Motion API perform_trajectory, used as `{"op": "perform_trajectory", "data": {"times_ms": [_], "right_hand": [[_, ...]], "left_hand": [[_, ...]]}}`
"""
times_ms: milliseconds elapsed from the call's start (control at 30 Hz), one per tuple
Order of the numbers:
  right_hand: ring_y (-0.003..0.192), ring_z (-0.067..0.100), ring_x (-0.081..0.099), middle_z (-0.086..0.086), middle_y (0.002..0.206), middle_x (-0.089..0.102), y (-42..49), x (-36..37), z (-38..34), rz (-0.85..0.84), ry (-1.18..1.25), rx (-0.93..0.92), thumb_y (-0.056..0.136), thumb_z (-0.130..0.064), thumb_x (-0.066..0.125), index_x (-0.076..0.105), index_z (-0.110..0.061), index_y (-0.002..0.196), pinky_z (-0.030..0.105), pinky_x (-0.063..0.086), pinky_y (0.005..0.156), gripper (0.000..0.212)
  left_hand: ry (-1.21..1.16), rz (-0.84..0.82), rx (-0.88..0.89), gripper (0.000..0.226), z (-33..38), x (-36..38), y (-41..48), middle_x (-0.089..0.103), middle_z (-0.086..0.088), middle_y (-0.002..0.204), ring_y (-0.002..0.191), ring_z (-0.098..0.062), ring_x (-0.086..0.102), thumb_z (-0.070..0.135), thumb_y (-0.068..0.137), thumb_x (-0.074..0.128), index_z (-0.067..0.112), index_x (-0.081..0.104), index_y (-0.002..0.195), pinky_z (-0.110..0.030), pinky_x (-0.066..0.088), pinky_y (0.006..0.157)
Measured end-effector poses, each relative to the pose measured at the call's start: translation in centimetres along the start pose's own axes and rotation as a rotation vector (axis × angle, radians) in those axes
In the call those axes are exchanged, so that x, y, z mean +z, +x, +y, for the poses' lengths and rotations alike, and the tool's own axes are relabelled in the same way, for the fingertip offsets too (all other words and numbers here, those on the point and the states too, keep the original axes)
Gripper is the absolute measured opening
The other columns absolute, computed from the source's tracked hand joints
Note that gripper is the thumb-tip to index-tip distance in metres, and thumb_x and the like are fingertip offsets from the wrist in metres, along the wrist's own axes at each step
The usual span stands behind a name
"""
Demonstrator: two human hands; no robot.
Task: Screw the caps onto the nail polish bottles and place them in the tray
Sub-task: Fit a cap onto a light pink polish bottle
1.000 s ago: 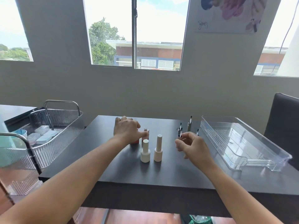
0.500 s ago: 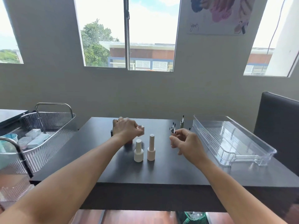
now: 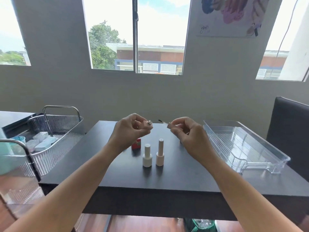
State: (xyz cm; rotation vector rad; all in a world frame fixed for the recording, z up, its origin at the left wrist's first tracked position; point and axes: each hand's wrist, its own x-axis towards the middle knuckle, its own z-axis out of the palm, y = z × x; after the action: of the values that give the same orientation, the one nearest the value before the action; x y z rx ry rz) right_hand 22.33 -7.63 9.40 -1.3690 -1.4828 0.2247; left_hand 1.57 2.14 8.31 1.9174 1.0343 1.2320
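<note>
Bottle [image 3: 147,126] and cap [image 3: 168,125] were held apart in the air above the far middle of the table [image 3: 107,178], the small pink bottle tipped so that its silver neck pointed right toward the cap. The bottle was clamped between the thumb and fingertips of the left hand [image 3: 129,131]. The cap was pinched in the fingertips of the right hand [image 3: 187,133], with its thin brush [image 3: 160,121] aimed left at the neck, the dark tip just short of the opening.

The step in hand was judged to be the threading of the brush into the neck before any turning. It would be done best if the brush were lined up with the neck's axis and slid straight in, so that the bristles were not bent against the rim; the cap should be turned only once seated squarely, to avoid cross-threading.

Below the hands, two pale capped bottles [image 3: 147,155] stood upright side by side on the table, and a red bottle [image 3: 136,144] sat just left of them, partly hidden by the left wrist. The clear tray [image 3: 260,148] lay at the right with nothing seen in it, so the task was judged barely begun. A metal basket [image 3: 55,124] stood off the table's left edge.
</note>
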Motion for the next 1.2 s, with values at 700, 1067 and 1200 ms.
{"op": "perform_trajectory", "data": {"times_ms": [700,1067,1200], "right_hand": [[0.071,-0.020,0.057,-0.030,0.068,0.063,-0.4,0.4,-1.1,-0.030,-0.116,-0.100,0.090,-0.021,0.069,0.072,-0.020,0.100,-0.003,0.037,0.063,0.010],[0.076,-0.022,0.057,-0.026,0.086,0.060,-0.7,0.4,-1.3,-0.022,-0.137,-0.139,0.090,-0.018,0.069,0.072,-0.018,0.100,-0.004,0.037,0.065,0.011],[0.076,-0.020,0.057,-0.024,0.087,0.062,-0.5,0.4,-1.4,-0.008,-0.147,-0.141,0.089,-0.020,0.070,0.072,-0.023,0.098,-0.003,0.037,0.065,0.009]], "left_hand": [[0.136,0.002,0.052,0.021,0.0,0.2,-1.4,0.074,0.019,0.075,0.069,-0.005,0.071,0.044,0.067,0.081,0.050,0.070,0.084,-0.032,0.060,0.059],[0.145,-0.005,0.065,0.027,0.5,0.0,-1.9,0.071,0.030,0.077,0.066,0.005,0.068,0.038,0.067,0.083,0.051,0.068,0.085,-0.012,0.048,0.049],[0.158,-0.014,0.106,0.031,0.6,0.1,-1.9,0.071,0.034,0.074,0.065,0.011,0.066,0.028,0.072,0.083,0.051,0.067,0.086,-0.006,0.045,0.051]]}}
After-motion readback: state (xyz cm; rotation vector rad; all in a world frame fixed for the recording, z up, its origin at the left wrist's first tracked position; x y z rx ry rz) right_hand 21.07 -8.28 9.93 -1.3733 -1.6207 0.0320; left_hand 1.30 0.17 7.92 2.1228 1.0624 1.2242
